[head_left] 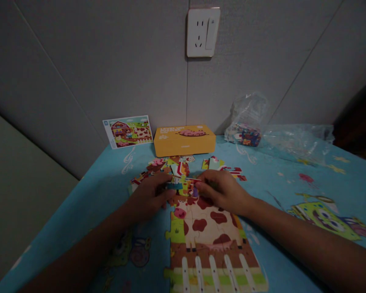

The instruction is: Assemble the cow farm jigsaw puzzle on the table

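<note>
Just above the far edge of a partly joined jigsaw puzzle [209, 228], my two hands meet. The joined part shows a spotted cow above a white fence. Between thumb and fingers, my left hand [148, 197] grips a puzzle piece [174, 186] with blue on it. My right hand [224, 189] pinches the right side of puzzle pieces [189, 188] held at the same spot; whether these are joined to the left hand's piece I cannot tell. Loose puzzle pieces [157, 165] lie beyond and beside my hands, some hidden by them.
A yellow puzzle box [184, 140] stands against the wall, with a picture card [129, 132] leaning at its left. To the right are a clear bag of pieces [245, 126] and a crumpled plastic bag [299, 140]. A blue cartoon-print cloth [280, 228] covers the table.
</note>
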Available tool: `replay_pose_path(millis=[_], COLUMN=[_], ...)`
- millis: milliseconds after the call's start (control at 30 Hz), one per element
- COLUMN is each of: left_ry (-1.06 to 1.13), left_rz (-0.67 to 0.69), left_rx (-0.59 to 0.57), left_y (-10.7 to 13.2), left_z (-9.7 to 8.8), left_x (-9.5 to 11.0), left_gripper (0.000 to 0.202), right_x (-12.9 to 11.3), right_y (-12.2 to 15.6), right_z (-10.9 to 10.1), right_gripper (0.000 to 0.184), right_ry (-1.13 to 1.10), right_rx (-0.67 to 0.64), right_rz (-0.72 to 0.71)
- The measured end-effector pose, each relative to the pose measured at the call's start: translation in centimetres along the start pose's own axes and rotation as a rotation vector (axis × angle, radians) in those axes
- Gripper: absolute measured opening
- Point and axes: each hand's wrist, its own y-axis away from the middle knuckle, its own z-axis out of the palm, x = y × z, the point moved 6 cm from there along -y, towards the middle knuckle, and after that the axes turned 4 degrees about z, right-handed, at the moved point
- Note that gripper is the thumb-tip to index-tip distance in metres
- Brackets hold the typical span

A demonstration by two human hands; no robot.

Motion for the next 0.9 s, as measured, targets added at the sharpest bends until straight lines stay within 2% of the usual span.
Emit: replay_pose_path(millis=[133,300,367,467,567,633,667,733,833,900], left_ry=[0.133,0.116,0.117,0.136,0.153,0.154,0.148,0.108,-0.075,-0.209], left_rz=[-0.065,-0.068,-0.051,-0.033,-0.013,-0.014,-0.02,-0.01,0.106,0.195], left_rx=[0.036,0.021,0.032,0.127,0.296,0.395,0.407,0.345,0.112,0.008], left_y=[-0.2,0.0,0.0,-0.1,-0.2,-0.1,-0.1,0.0,0.1,0.5], left_z=[-0.1,0.1,0.1,-0.5,-2.0,-2.9,-3.0,-2.4,-0.2,0.9], left_x=[-0.1,0.6,0.8,0.7,0.6,0.5,0.4,0.4,1.1,1.6], left_gripper=[0.041,0.037,0.035,0.035,0.034,0.034,0.034,0.032,0.024,0.022], right_x=[0.9,0.2,0.2,0.6,0.9,0.9,0.8,0.6,0.6,0.5], right_y=[0.0,0.2,0.2,0.2,0.2,0.2,0.2,0.2,0.2,0.3], right_z=[-0.1,1.1,1.3,0.9,0.4,0.3,0.4,0.6,0.8,1.1], right_gripper=[0.031,0.027,0.027,0.028,0.027,0.026,0.026,0.025,0.019,0.018], right_ry=[-0.114,-0.297,-0.322,-0.244,-0.163,-0.159,-0.167,-0.199,-0.271,-0.307], right_rx=[-0.027,-0.16,-0.173,-0.121,-0.064,-0.062,-0.074,-0.1,-0.112,-0.146], right_rz=[0.059,0.066,0.088,0.097,0.086,0.069,0.06,0.051,0.058,0.058])
